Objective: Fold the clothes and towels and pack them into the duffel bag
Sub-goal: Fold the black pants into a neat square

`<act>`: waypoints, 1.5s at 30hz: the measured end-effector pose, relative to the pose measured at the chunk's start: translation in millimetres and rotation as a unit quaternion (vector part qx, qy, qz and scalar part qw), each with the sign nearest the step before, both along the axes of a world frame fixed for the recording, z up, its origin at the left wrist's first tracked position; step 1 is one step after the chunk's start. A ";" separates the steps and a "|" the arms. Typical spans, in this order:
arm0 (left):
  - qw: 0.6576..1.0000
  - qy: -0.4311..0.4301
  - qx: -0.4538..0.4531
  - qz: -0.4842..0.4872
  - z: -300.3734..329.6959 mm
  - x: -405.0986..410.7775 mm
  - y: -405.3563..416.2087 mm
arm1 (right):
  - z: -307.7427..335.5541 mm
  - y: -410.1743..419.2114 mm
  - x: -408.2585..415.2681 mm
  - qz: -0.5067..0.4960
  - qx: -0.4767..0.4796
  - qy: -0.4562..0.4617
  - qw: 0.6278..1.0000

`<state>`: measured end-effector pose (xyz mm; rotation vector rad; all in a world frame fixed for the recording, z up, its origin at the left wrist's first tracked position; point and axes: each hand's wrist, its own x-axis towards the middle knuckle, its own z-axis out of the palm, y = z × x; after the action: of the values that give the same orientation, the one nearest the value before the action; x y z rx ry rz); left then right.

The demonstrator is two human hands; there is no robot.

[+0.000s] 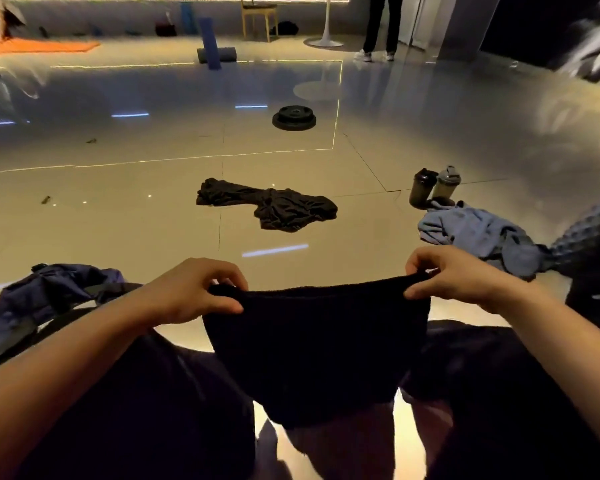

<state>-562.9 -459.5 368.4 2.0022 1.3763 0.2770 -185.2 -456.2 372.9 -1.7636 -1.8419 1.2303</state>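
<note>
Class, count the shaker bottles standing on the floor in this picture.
2: a dark bottle and a grey bottle stand together at right, behind the blue towel. None seem hidden.

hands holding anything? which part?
Both: left hand and right hand pinch the dark towel at its two top corners; it hangs between them.

we find no readable text, label, brand, number or sign anywhere; the two shaker bottles (433, 187) at two o'clock and the weight plate (294, 117) at twelve o'clock show no lettering we can make out.
</note>
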 end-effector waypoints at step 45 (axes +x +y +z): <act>0.876 0.456 0.005 -0.155 -407.0 -12.7 257.4 | -426.3 263.4 2.3 0.198 -0.010 -0.302 0.933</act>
<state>-575.7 -202.1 -38.5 2.4267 1.5023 -0.9275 -182.9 -192.7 -53.4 -1.9989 -2.6402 0.8699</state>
